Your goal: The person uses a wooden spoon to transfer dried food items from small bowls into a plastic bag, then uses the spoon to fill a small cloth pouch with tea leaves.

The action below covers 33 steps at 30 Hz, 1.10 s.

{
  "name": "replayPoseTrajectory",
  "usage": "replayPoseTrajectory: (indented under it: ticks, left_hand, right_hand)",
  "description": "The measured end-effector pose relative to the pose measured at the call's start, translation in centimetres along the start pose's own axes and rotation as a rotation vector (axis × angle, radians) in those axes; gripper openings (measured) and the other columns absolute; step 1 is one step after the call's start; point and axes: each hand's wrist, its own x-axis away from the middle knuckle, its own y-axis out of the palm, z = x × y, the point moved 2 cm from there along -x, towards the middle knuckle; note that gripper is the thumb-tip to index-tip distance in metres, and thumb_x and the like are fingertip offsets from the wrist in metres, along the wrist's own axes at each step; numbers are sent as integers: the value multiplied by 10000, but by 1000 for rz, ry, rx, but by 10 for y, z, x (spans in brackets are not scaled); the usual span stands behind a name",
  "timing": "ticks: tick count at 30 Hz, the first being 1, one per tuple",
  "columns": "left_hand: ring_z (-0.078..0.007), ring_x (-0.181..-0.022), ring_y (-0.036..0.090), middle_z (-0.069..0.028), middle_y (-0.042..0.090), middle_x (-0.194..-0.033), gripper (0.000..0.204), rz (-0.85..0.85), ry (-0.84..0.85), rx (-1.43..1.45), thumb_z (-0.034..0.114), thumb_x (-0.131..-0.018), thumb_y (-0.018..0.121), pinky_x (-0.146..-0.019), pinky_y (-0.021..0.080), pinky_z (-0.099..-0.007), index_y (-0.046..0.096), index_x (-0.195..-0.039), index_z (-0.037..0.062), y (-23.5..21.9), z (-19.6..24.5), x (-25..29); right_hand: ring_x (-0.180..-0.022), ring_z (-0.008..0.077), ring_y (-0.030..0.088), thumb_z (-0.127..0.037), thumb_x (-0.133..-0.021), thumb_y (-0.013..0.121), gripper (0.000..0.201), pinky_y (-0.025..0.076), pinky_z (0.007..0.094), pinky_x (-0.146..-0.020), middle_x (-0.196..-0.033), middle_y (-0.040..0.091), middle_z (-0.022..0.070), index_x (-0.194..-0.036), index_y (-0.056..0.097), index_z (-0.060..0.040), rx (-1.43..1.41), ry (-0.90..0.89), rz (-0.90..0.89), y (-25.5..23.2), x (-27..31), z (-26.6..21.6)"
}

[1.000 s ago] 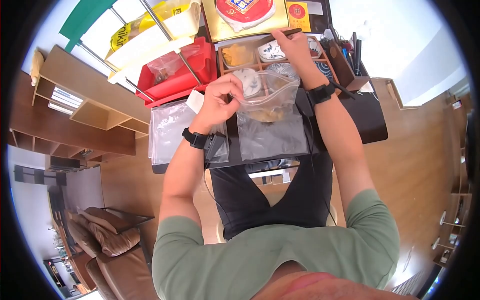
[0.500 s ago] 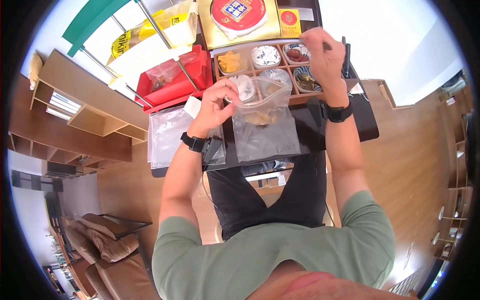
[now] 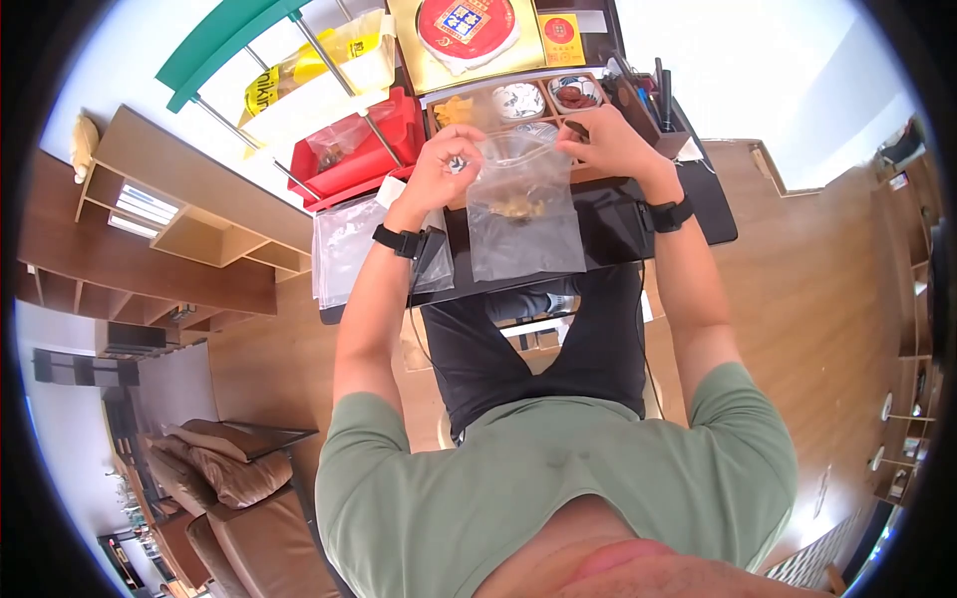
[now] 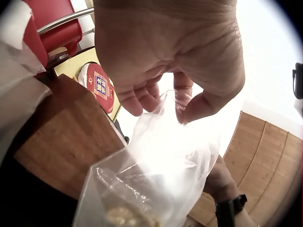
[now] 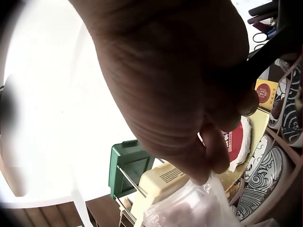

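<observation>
My left hand (image 3: 444, 171) pinches one side of the mouth of a clear zip bag (image 3: 526, 244), thumb against fingers. Yellowish-brown pieces (image 3: 516, 207) lie inside the bag. At the other side of the mouth, my right hand (image 3: 620, 148) pinches the plastic between thumb and forefinger. It also grips a slim dark utensil (image 5: 267, 54), whose brown end shows by the knuckles in the head view. Behind the bag is a divided wooden tray (image 3: 543, 80) with patterned bowls. One bowl (image 3: 576, 92) holds reddish dried pieces; yellow pieces (image 3: 454, 110) fill the left compartment.
Flat clear bags (image 3: 349, 249) lie on the dark table (image 3: 688, 209) at left. Behind them stand a red bin (image 3: 349, 154) and a rack with a green top (image 3: 224, 45). A round red package (image 3: 464, 25) lies at the back; a pen holder (image 3: 648, 105) stands right.
My right hand has come from over the tray, via its right side, back left to the bag's mouth and now pinches it. My left hand keeps its hold on the bag.
</observation>
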Motion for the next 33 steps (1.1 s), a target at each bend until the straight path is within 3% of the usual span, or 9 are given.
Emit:
replayPoseTrajectory:
  ticks: [5,7,12,19,21,27,28,31,33]
  left_hand:
    - [-166,-1101,553,-102,598,-1218,149,-28,-111,-90,-99,-811,662,-931,447,-298,678,-888,28,-7,18,-3]
    - [-141,-1009,590,-92,606,-1193,127,-11,-67,-165,-82,-822,676,-880,465,-268,674,-887,27,-9,39,-6]
    - [-96,-823,614,-54,685,-1058,76,28,-219,-84,3,-856,723,-739,497,-232,709,-930,-3,-17,51,-7]
    - [-89,-850,627,-39,699,-969,112,120,-103,78,-35,-865,730,-752,497,-227,728,-975,-20,-20,85,-12]
    - [-93,-856,632,-41,706,-970,116,137,-146,100,-49,-858,742,-754,500,-234,729,-970,-22,-19,89,-11]
    - [-73,-828,627,-19,709,-953,92,222,-140,79,-39,-868,754,-745,501,-221,735,-952,-7,-17,99,-11]
    - [-59,-809,624,-10,707,-932,114,224,-127,45,-36,-874,754,-724,499,-210,725,-979,-5,-16,102,-11]
    - [-53,-803,624,-11,705,-922,168,266,-141,93,-39,-872,756,-714,500,-203,702,-1029,-16,-15,108,-9]
    - [-101,-889,665,-50,707,-972,209,250,-172,50,-54,-884,734,-779,537,-227,674,-1082,-29,-18,112,-9]
  right_hand:
    - [-636,142,559,-142,-883,727,159,460,293,-621,-681,618,78,-901,681,10,-51,-39,130,-12,5,-4]
    - [-634,132,553,-150,-893,726,170,448,287,-609,-682,617,72,-896,675,13,-28,-58,145,-18,5,-7]
    - [-716,89,569,-127,-919,714,136,484,260,-689,-786,674,28,-929,685,6,-102,-22,194,-31,6,-8]
    - [-810,59,607,-109,-907,747,114,505,240,-749,-909,720,7,-930,707,-5,-305,5,286,-37,7,-7]
    - [-829,50,624,-93,-899,759,101,511,226,-755,-917,727,10,-929,714,-7,-395,132,244,-43,12,-14]
    - [-814,45,630,-89,-884,777,113,508,205,-745,-881,710,-7,-929,717,-5,-491,58,308,-43,16,-16]
    - [-829,102,653,-220,-827,830,222,517,282,-772,-892,736,23,-927,747,-40,-506,99,291,-45,19,-15]
    - [-825,101,655,-214,-829,823,213,518,281,-769,-889,737,21,-926,746,-40,-465,124,314,-43,21,-16]
    - [-812,104,655,-210,-836,813,204,520,289,-766,-877,737,23,-931,748,-42,-441,110,302,-43,20,-18]
